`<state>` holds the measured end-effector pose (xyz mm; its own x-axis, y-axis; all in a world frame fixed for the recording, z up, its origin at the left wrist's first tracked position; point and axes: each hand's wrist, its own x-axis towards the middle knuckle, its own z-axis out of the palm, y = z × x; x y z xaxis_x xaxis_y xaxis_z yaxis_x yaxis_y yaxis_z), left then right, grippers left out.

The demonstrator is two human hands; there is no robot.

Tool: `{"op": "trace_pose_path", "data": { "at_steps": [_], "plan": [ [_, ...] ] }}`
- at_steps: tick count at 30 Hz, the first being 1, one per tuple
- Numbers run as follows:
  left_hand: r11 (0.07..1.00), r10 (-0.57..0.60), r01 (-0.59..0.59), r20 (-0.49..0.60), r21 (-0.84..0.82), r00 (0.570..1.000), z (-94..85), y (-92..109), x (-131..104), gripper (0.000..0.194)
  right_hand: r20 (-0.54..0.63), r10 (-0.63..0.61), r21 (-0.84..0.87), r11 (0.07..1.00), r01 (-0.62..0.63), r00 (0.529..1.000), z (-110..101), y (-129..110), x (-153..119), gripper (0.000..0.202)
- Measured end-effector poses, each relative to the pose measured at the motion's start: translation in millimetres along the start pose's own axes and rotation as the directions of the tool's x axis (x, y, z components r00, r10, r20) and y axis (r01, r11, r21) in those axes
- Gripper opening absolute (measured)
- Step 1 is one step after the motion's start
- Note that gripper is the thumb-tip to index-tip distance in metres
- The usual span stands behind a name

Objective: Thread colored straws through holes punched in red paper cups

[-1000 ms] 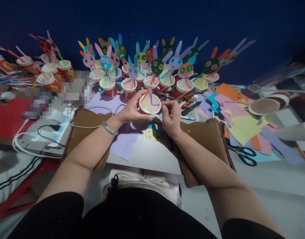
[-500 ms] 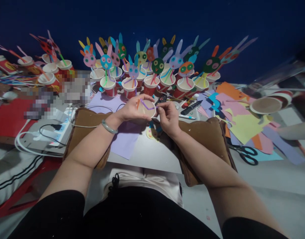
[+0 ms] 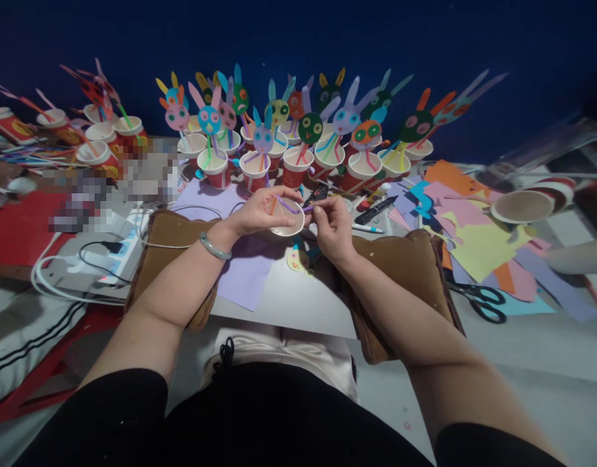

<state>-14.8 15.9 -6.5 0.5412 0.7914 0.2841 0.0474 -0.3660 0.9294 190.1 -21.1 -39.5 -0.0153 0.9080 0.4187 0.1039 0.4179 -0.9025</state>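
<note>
My left hand is closed round a paper cup, whose pale open mouth tilts toward me. An orange pipe cleaner and a purple pipe cleaner show at the cup's mouth. The purple one reaches over the rim on the right, where my right hand pinches its end between thumb and fingers. Below the hands, a round yellow paper face with a drawn beak lies on the white table. A purple paper sheet lies under my left wrist.
Behind my hands stand rows of red cups bearing paper rabbit heads. Black-handled scissors and coloured paper scraps lie right. A black marker is beyond my right hand. Brown cushions flank the forearms; a power strip sits left.
My right hand has moved slightly right and now draws the purple pipe cleaner's end out over the rim. The cup's mouth has turned a little more toward me.
</note>
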Motion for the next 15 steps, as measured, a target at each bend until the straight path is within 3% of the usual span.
{"op": "trace_pose_path", "data": {
  "at_steps": [9,15],
  "plan": [
    [1.0,-0.007,0.005,-0.064,-0.025,0.998,2.5,-6.9,2.8,0.051,0.031,0.047,0.061,0.997,-0.049,0.998,-1.6,3.7,1.5,0.049],
    [0.999,-0.001,0.002,-0.032,0.048,0.999,2.4,-11.0,2.0,0.041,0.036,0.074,0.052,0.996,-0.076,0.997,0.2,2.9,1.0,0.028]
  ]
}}
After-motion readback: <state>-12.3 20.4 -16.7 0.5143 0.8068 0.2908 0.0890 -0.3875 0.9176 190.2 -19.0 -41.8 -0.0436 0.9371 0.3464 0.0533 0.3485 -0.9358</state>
